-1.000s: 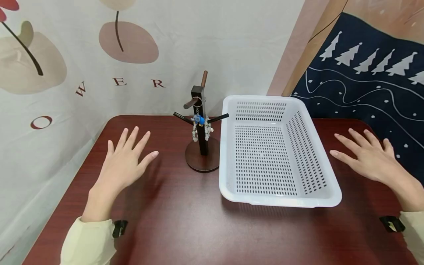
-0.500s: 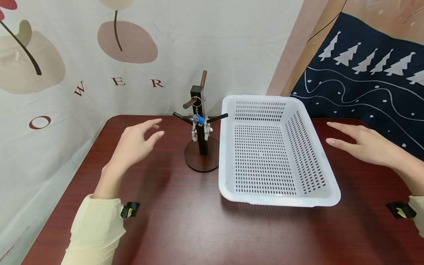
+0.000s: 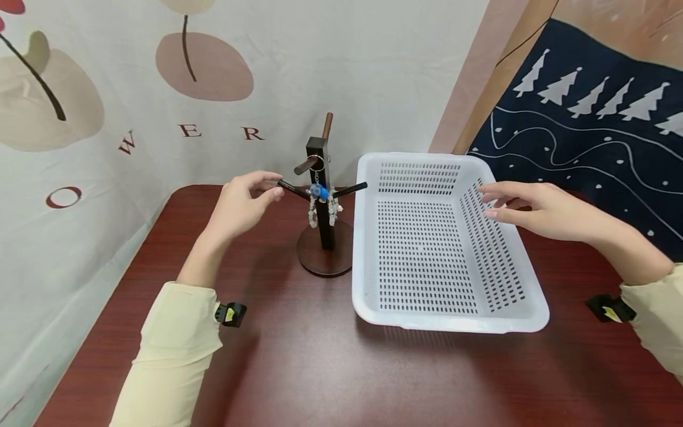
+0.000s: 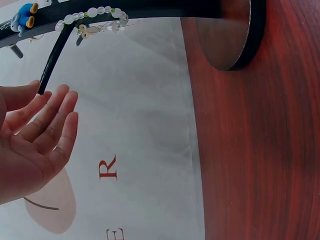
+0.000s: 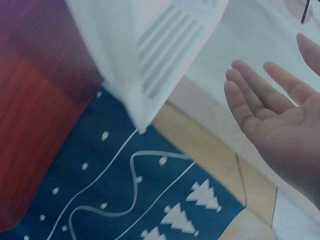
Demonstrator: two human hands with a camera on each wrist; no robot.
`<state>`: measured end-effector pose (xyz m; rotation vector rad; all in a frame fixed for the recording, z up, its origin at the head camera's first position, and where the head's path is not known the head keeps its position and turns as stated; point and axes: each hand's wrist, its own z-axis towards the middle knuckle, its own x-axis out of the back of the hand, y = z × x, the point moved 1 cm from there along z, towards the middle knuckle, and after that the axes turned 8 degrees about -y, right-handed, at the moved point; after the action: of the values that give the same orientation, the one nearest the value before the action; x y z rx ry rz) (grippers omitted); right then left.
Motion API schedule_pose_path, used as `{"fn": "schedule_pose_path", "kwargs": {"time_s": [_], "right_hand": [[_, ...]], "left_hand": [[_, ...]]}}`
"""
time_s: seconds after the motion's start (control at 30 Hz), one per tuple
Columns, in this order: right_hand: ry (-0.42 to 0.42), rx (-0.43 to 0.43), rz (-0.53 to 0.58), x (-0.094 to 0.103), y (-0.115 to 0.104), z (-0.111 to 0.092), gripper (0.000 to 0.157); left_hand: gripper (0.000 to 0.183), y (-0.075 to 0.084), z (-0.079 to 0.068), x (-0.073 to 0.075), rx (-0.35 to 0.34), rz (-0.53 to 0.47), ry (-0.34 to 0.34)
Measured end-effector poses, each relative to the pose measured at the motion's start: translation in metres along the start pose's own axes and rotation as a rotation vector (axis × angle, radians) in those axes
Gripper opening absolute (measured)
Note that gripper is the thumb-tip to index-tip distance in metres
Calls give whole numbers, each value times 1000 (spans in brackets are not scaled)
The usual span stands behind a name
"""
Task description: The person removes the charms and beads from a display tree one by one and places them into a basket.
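A dark wooden stand [image 3: 327,231] with a round base and several pegs is at the middle of the table. From its upper peg hangs a keychain with a small blue figure [image 3: 319,192]; beaded bracelets [image 3: 312,213] hang on the lower pegs. My left hand [image 3: 241,203] is at the tip of the left peg [image 4: 54,62], thumb and forefinger on either side; whether they touch it I cannot tell. My right hand [image 3: 544,207] hovers over the right rim of a white perforated basket [image 3: 450,325], fingers loosely bent, holding nothing.
The basket stands right beside the stand on the dark red table [image 3: 299,367]. Behind the table hangs a pale printed cloth [image 3: 299,71], with a navy cloth [image 3: 581,136] patterned with trees at the right.
My left hand has moved right and forward from the table's left side to the stand's peg. The right hand has come left over the basket's rim. The spread fingers of both hands have bent.
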<state>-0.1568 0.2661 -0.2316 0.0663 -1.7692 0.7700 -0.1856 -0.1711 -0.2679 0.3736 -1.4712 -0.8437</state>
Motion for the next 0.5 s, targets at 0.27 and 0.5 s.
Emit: {"fn": "schedule_pose_path", "kwargs": {"time_s": [0.27, 0.5], "right_hand": [[-40, 95, 39, -3, -26, 25, 39], [-34, 216, 73, -3, -50, 42, 35]], "left_hand": [[23, 2, 5, -1, 19, -74, 29], [20, 1, 7, -2, 31, -83, 48]]}}
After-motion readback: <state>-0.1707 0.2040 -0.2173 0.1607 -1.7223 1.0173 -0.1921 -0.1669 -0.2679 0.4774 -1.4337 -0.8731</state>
